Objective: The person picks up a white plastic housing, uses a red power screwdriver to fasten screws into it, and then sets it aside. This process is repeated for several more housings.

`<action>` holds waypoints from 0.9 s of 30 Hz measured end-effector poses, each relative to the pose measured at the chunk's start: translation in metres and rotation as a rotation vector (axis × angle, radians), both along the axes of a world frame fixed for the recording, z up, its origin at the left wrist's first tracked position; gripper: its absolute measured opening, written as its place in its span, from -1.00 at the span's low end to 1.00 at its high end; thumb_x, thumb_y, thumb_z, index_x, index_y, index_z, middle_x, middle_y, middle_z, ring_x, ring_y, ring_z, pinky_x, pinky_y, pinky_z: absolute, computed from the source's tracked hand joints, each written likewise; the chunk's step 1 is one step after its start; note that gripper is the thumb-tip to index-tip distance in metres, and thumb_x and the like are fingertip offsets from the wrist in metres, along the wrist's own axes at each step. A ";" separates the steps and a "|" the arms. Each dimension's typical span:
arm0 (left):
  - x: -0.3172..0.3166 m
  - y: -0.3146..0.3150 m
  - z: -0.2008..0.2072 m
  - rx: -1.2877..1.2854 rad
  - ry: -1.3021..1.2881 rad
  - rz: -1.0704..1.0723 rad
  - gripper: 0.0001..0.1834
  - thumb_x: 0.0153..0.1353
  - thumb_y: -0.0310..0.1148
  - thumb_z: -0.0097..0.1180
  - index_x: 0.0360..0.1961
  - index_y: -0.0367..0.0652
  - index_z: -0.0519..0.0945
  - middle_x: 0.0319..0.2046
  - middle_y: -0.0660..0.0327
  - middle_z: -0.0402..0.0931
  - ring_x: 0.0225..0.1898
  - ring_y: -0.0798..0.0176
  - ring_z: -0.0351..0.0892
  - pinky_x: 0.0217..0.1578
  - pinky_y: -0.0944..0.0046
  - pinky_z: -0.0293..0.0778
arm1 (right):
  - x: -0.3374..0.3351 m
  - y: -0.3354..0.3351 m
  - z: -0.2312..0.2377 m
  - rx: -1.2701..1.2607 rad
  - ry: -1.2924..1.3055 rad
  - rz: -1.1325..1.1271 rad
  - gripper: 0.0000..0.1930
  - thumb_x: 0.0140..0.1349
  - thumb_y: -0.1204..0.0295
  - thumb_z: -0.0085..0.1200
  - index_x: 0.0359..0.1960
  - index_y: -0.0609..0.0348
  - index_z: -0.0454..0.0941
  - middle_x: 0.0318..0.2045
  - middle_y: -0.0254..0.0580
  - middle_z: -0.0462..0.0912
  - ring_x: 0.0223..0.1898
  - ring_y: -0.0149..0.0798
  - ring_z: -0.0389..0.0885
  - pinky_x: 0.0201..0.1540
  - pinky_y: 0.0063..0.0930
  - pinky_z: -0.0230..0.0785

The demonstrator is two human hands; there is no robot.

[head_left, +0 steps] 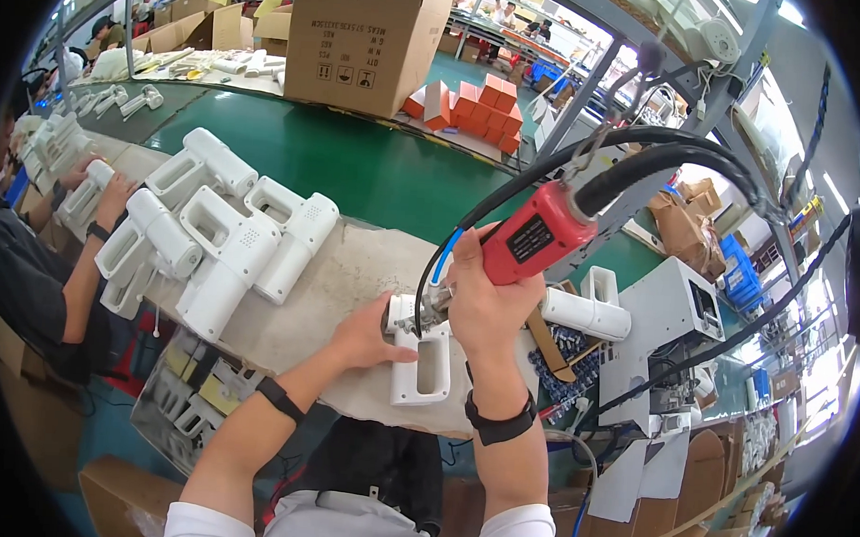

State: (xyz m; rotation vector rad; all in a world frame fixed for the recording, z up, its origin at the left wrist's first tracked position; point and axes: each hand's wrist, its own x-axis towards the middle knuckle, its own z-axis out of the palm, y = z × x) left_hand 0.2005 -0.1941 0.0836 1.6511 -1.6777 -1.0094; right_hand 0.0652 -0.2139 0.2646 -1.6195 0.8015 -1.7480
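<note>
Right hand (485, 313), center, wrapped around red tool (535, 236), metal nose angled down-left at the upper end of housing (424, 374); actual contact hidden. Left hand (361, 334) holds that housing from its left side, thumb over the handle. Housing is on the bench (359, 257), just below frame center. More white units (222, 252) left of center; carton (362, 48) top center.

The right hand (490, 316) grips a red tool (556, 227).
</note>
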 end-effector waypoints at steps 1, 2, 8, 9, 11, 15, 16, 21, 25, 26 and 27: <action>-0.001 0.000 0.000 -0.006 0.008 -0.005 0.32 -0.33 0.14 0.53 0.40 -0.29 0.11 0.24 -0.09 0.35 0.26 -0.05 0.35 0.23 0.12 0.30 | 0.001 -0.001 -0.005 0.013 0.001 -0.013 -0.83 0.27 0.43 0.22 -0.38 0.25 0.50 -0.62 -0.37 0.52 -0.63 -0.51 0.46 -0.55 -0.63 0.27; -0.001 0.000 0.001 -0.005 0.008 -0.006 0.32 -0.33 0.14 0.53 0.40 -0.29 0.11 0.24 -0.09 0.35 0.26 -0.05 0.35 0.23 0.12 0.30 | 0.002 -0.001 -0.009 0.014 0.000 -0.014 -0.83 0.27 0.43 0.22 -0.38 0.25 0.50 -0.62 -0.37 0.52 -0.63 -0.51 0.46 -0.55 -0.63 0.27; -0.004 0.007 0.021 0.093 0.073 -0.063 0.29 -0.26 0.10 0.51 0.40 -0.30 0.07 0.29 -0.14 0.27 0.31 -0.10 0.27 0.27 0.11 0.26 | 0.013 0.002 -0.034 0.247 0.021 0.015 -0.78 0.27 0.37 0.23 -0.44 0.21 0.49 -0.63 -0.45 0.47 -0.58 -0.57 0.39 -0.52 -0.60 0.23; -0.007 0.008 0.003 -0.039 0.061 -0.015 0.27 -0.22 0.07 0.50 0.40 -0.31 0.05 0.32 -0.18 0.18 0.33 -0.13 0.22 0.27 0.08 0.24 | 0.014 0.000 -0.038 0.243 0.018 0.019 -0.78 0.27 0.37 0.23 -0.44 0.21 0.49 -0.63 -0.45 0.47 -0.58 -0.57 0.39 -0.52 -0.60 0.23; -0.024 0.018 0.001 -0.178 0.050 0.013 0.25 -0.18 0.05 0.49 0.40 -0.32 0.03 0.35 -0.21 0.10 0.35 -0.17 0.16 0.28 0.06 0.22 | 0.010 -0.008 -0.047 0.172 0.039 -0.007 -0.81 0.27 0.40 0.22 -0.40 0.21 0.50 -0.61 -0.44 0.48 -0.57 -0.57 0.40 -0.51 -0.62 0.25; -0.047 0.025 0.006 -0.311 -0.095 0.173 0.13 -0.08 -0.01 0.41 0.38 -0.32 0.04 0.34 -0.25 0.01 0.34 -0.23 0.13 0.27 -0.02 0.22 | 0.003 -0.003 -0.027 0.129 -0.069 -0.079 -0.86 0.27 0.45 0.21 -0.35 0.22 0.50 -0.60 -0.41 0.48 -0.57 -0.57 0.41 -0.51 -0.63 0.26; -0.048 0.019 0.000 -0.282 0.004 0.254 0.09 -0.06 -0.02 0.38 0.38 -0.29 0.06 0.32 -0.24 0.04 0.32 -0.23 0.16 0.26 -0.04 0.24 | -0.007 0.001 -0.012 0.064 -0.054 -0.099 -0.87 0.26 0.49 0.21 -0.32 0.22 0.50 -0.59 -0.39 0.49 -0.57 -0.56 0.42 -0.51 -0.64 0.27; -0.032 -0.018 0.004 -0.336 -0.235 0.298 0.05 -0.08 -0.04 0.37 0.37 -0.20 0.12 0.33 -0.16 0.01 0.30 -0.21 0.18 0.21 -0.04 0.30 | -0.043 0.015 0.015 -0.095 -0.002 -0.130 -0.88 0.24 0.55 0.20 -0.30 0.25 0.49 -0.57 -0.35 0.51 -0.60 -0.51 0.45 -0.55 -0.64 0.28; -0.035 -0.020 0.007 -0.261 -0.193 0.316 0.01 -0.11 -0.05 0.38 0.35 -0.18 0.19 0.35 -0.12 -0.04 0.29 -0.22 0.20 0.19 -0.06 0.32 | -0.055 0.006 -0.013 -0.024 0.024 -0.147 -0.86 0.24 0.52 0.21 -0.30 0.26 0.48 -0.58 -0.35 0.52 -0.61 -0.50 0.46 -0.55 -0.64 0.29; -0.035 -0.019 0.006 -0.260 -0.196 0.316 0.01 -0.11 -0.05 0.38 0.35 -0.18 0.19 0.35 -0.12 -0.04 0.29 -0.22 0.20 0.19 -0.06 0.32 | -0.056 0.005 -0.016 -0.021 0.035 -0.165 -0.85 0.25 0.50 0.21 -0.30 0.26 0.47 -0.58 -0.35 0.52 -0.61 -0.50 0.46 -0.55 -0.64 0.29; -0.035 -0.018 0.004 -0.273 -0.206 0.321 0.01 -0.11 -0.05 0.38 0.35 -0.17 0.20 0.35 -0.12 -0.03 0.29 -0.22 0.20 0.19 -0.08 0.31 | -0.055 0.005 -0.017 -0.019 0.032 -0.163 -0.85 0.25 0.50 0.21 -0.30 0.26 0.47 -0.58 -0.35 0.52 -0.61 -0.50 0.46 -0.55 -0.64 0.29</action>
